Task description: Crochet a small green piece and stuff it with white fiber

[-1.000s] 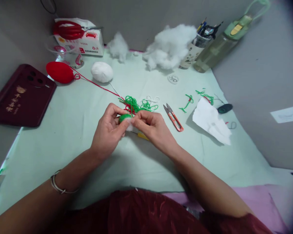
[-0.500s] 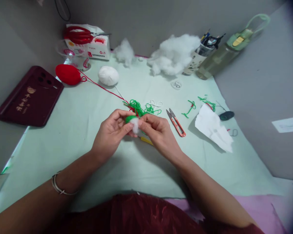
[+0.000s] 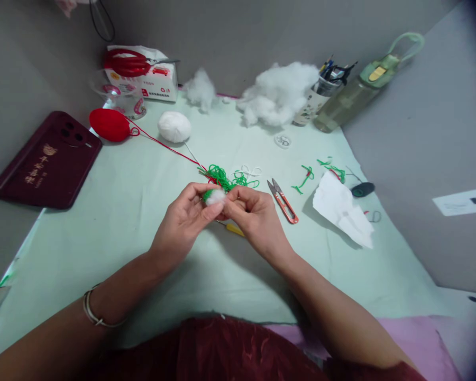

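My left hand [image 3: 186, 214] is closed around a small green crocheted piece [image 3: 207, 196], mostly covered by the fingers. White stuffing [image 3: 216, 198] bulges out of or lies against this piece; which of the two I cannot tell. From the other side, my right hand [image 3: 252, 211] pinches the stuffing's edge between thumb and fingers. Just beyond the hands lies a tangle of green yarn [image 3: 219, 175] with red and white strands. Under my hands, partly hidden, rests a crochet hook with a yellow handle [image 3: 235, 229].
Orange thread snips [image 3: 283, 202] and torn white paper [image 3: 343, 211] lie to the right. Behind are red yarn [image 3: 109, 125], a white yarn ball [image 3: 174, 127], a stuffing heap [image 3: 280, 94], a pen cup [image 3: 311, 103] and a bottle [image 3: 349, 100]. A phone [image 3: 46, 161] lies left.
The white stuffing has changed from hanging down the front to a rounder tuft pressed on top of the green piece. Both hands stay together; the view has shifted slightly.
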A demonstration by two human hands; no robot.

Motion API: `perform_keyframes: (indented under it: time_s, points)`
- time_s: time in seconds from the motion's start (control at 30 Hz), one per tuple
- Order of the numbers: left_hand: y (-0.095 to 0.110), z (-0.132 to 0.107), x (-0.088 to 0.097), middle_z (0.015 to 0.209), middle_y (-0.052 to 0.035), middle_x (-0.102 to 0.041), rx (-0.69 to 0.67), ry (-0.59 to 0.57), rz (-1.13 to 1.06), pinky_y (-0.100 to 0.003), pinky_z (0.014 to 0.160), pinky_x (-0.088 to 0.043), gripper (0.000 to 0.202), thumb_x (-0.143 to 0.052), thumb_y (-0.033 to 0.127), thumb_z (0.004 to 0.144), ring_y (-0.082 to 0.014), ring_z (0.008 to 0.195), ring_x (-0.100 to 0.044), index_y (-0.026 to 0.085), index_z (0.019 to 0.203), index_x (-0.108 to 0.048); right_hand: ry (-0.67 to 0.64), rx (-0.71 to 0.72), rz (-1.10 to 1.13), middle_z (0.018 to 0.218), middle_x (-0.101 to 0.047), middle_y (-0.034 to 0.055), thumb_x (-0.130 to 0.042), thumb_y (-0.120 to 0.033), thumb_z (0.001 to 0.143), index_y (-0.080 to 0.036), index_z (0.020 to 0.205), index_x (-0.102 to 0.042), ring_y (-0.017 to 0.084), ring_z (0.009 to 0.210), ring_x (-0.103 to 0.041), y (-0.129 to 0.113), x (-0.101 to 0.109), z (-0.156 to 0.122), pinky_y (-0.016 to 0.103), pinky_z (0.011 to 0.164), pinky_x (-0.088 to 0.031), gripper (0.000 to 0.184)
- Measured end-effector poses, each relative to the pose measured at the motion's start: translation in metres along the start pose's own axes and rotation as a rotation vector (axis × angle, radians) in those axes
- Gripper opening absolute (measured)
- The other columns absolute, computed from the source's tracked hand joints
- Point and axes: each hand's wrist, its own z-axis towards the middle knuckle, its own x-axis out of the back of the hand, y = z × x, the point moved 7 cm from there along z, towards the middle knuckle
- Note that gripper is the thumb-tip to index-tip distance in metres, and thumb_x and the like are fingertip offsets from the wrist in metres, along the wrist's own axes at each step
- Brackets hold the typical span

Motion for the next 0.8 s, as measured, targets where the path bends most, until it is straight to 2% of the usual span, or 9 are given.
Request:
perform_keyframes:
  time_s: [0.1, 0.23, 0.37, 0.5, 0.6, 0.7, 0.8]
  points:
    - [0.002, 0.001, 0.002, 0.090, -0.0002, -0.071, -0.010, 0.016, 0.012, -0.027, 0.081, -0.059, 0.022, -0.076, 0.032, 0.092, -0.0140, 0.080, -0.069, 0.021, 0.110, -0.069, -0.026, 0.027, -0.020, 0.056, -0.047, -0.0068, -0.076, -0.057, 0.083, -0.021, 0.069, -0.056, 0.009, 0.054, -0.036, -0.002, -0.001, -0.001, 0.027, 0.055, -0.030, 0.044]
    - [0.007, 0.003, 0.003, 0.084, -0.0008, -0.071, -0.046, 0.027, 0.078, -0.028, 0.076, -0.060, 0.023, -0.077, 0.034, 0.089, -0.0145, 0.071, -0.067, 0.018, 0.104, -0.070, -0.123, 0.084, -0.019, 0.060, -0.046, -0.0058, -0.065, -0.052, 0.093, -0.020, 0.066, -0.056, 0.009, 0.057, -0.035, -0.005, -0.004, 0.001, 0.027, 0.055, -0.028, 0.043]
    - [0.015, 0.003, 0.001, 0.078, -0.0003, -0.070, -0.096, 0.028, 0.177, -0.027, 0.073, -0.060, 0.021, -0.075, 0.031, 0.090, -0.0155, 0.071, -0.069, 0.017, 0.104, -0.068, -0.188, 0.018, 0.112, 0.062, -0.053, -0.0049, -0.068, -0.057, 0.089, -0.019, 0.068, -0.061, 0.008, 0.054, -0.034, 0.001, -0.005, 0.005, 0.026, 0.054, -0.030, 0.044]
    - [0.014, 0.006, 0.002, 0.083, -0.0005, -0.070, -0.063, 0.030, 0.172, -0.024, 0.070, -0.059, 0.019, -0.077, 0.028, 0.089, -0.0126, 0.069, -0.066, 0.017, 0.102, -0.069, -0.170, 0.027, 0.027, 0.067, -0.062, -0.0020, -0.073, -0.061, 0.085, -0.018, 0.071, -0.064, 0.009, 0.057, -0.040, -0.001, -0.003, 0.007, 0.025, 0.057, -0.035, 0.045]
    - [0.007, 0.008, 0.004, 0.079, 0.0003, -0.069, -0.011, 0.011, 0.128, -0.025, 0.071, -0.059, 0.021, -0.077, 0.030, 0.089, -0.0127, 0.070, -0.065, 0.017, 0.104, -0.070, -0.148, 0.058, -0.068, 0.063, -0.058, -0.0026, -0.071, -0.062, 0.086, -0.019, 0.071, -0.063, 0.011, 0.060, -0.044, -0.001, -0.001, 0.006, 0.026, 0.060, -0.038, 0.046]
    - [0.001, 0.009, 0.007, 0.077, 0.0007, -0.068, 0.020, -0.005, 0.088, -0.026, 0.076, -0.060, 0.023, -0.076, 0.033, 0.091, -0.0136, 0.074, -0.065, 0.018, 0.108, -0.072, -0.097, 0.078, -0.181, 0.056, -0.048, -0.0057, -0.070, -0.058, 0.089, -0.019, 0.070, -0.063, 0.010, 0.056, -0.036, 0.001, 0.001, 0.005, 0.026, 0.056, -0.030, 0.044]
    - [-0.002, 0.008, 0.010, 0.081, -0.0003, -0.070, 0.035, -0.003, 0.087, -0.028, 0.081, -0.061, 0.025, -0.076, 0.038, 0.092, -0.0143, 0.077, -0.066, 0.020, 0.109, -0.075, -0.041, 0.082, -0.255, 0.055, -0.046, -0.0068, -0.070, -0.049, 0.090, -0.019, 0.069, -0.062, 0.009, 0.052, -0.031, 0.003, 0.003, 0.003, 0.026, 0.053, -0.024, 0.037]
